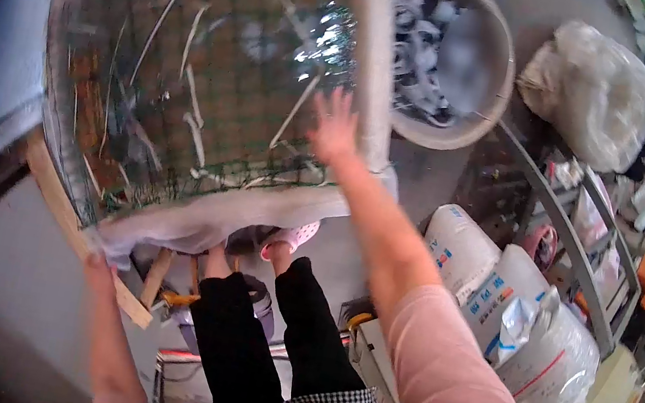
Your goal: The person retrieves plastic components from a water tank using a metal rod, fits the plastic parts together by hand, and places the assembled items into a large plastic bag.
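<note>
From my head view, the near edge of the netted worktop (pixel 260 44) is wrapped in pale cloth (pixel 253 205) and runs just in front of my legs, with a padded right rim (pixel 377 64). My right hand (pixel 333 126) is open, fingers spread, above the surface beside that rim. My left hand (pixel 99 274) is by the near left corner, close to a wooden bar (pixel 61 190); it is blurred, so I can't tell whether it grips anything. Grey floor (pixel 422 176) shows between the worktop and the white sacks (pixel 461 248) to the right, giving me some side room. On the surface, white strips (pixel 195 97) lie scattered over green mesh, under glare. Beyond the right rim stands a round tub (pixel 502 61) holding black-and-white cloth (pixel 417 54), with a metal rack (pixel 545 189) farther right
</note>
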The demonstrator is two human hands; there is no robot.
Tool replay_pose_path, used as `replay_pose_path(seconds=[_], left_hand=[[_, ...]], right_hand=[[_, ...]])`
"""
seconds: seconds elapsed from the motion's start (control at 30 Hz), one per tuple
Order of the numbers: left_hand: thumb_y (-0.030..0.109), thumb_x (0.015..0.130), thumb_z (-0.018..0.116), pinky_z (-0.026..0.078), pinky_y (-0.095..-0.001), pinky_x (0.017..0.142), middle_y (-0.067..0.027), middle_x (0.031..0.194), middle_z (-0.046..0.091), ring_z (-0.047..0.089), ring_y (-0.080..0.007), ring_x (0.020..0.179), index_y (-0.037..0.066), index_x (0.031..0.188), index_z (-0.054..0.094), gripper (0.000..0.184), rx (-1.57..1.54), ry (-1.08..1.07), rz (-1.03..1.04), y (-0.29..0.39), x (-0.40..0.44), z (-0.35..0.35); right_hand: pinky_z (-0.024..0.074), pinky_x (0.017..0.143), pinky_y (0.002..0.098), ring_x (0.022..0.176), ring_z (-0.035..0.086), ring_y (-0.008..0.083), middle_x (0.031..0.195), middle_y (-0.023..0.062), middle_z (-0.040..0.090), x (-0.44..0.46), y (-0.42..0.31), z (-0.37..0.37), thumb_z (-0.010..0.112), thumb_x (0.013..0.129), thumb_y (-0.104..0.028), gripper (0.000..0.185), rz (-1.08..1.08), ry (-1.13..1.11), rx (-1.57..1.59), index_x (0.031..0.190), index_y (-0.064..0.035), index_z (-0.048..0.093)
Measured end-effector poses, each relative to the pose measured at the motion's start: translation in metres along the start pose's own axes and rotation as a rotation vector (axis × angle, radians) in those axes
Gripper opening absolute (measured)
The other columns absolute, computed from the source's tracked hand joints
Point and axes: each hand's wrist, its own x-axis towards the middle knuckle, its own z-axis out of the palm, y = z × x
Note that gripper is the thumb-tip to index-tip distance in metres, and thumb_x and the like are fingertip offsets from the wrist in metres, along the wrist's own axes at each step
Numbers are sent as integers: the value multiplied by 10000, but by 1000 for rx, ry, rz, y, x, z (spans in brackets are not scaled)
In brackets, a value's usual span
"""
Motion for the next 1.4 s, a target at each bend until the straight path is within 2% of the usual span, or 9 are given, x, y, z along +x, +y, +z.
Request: replay_pose_path(seconds=[0.13, 0.27, 0.5, 0.67, 0.77, 0.9, 1.0, 1.1, 1.4], left_hand=[[127, 758, 621, 447, -414, 552, -153, 710, 583, 549, -324, 581, -21, 846, 562, 182, 1028, -220, 542, -12, -91, -61], [158, 717, 604, 468, -395, 598, -163, 665, 606, 605, -304, 641, 3, 686, 584, 159, 1086, -590, 281, 41, -174, -87], [124, 745, 614, 460, -345, 468, -56, 562, 514, 549, -211, 510, 18, 763, 573, 115, 633, -1044, 165, 166, -195, -78], [126, 729, 613, 460, -339, 478, -53, 586, 541, 556, -187, 524, 16, 737, 588, 112, 925, -1009, 337, 243, -277, 9], [121, 716, 615, 462, -334, 479, -58, 616, 574, 568, -170, 536, 19, 725, 594, 105, 1190, -1047, 626, 256, -363, 50], [116, 698, 618, 465, -328, 480, -66, 657, 618, 585, -147, 552, 21, 710, 602, 96, 1620, -1306, 1827, 264, -424, 74], [147, 770, 649, 451, -298, 548, -85, 712, 625, 572, -166, 594, -27, 768, 610, 179, 1202, -1134, 834, 245, -468, 102], [162, 779, 671, 461, -278, 521, -62, 627, 616, 562, -129, 543, -3, 705, 621, 187, 890, -1058, 438, 274, -579, 122], [108, 830, 603, 451, -268, 470, -67, 623, 586, 569, -149, 538, -10, 794, 590, 124, 754, -1022, 326, 335, -613, 235]], right_hand=[[449, 837, 461, 1005, 503, 416, 1199, 200, 356, -86, -20, -60, 594, 701, -9, 470, 214, 121, 633, 1138, -92, 443], [366, 989, 416, 1212, 354, 447, 1431, 293, -29, -183, -3, -124, 627, 627, -5, 828, 172, 17, 763, 1369, -200, 317], [330, 1007, 391, 1202, 385, 351, 1229, 166, 505, -374, 168, -146, 603, 754, -336, 556, 570, 289, 796, 1183, 6, 508], [365, 977, 405, 1155, 431, 359, 1193, 243, 473, -507, 279, -158, 653, 737, -273, 498, 879, 197, 808, 1149, -15, 546], [354, 988, 414, 1179, 399, 378, 1264, 248, 400, -553, 337, -153, 652, 750, -253, 472, 951, 244, 873, 1160, -42, 550], [368, 975, 418, 1175, 400, 363, 1249, 212, 395, -585, 391, -171, 654, 755, -209, 467, 902, 321, 823, 1171, -39, 524], [355, 990, 402, 1201, 384, 379, 1303, 266, 354, -592, 438, -201, 649, 757, -188, 475, 841, 412, 770, 1186, -34, 513], [373, 973, 405, 1190, 395, 380, 1306, 249, 355, -586, 480, -253, 645, 751, -121, 460, 849, 600, 798, 1176, -15, 503], [379, 959, 412, 1170, 392, 367, 1287, 196, 373, -558, 594, -273, 642, 709, -75, 459, 921, 592, 494, 1142, -17, 503]])
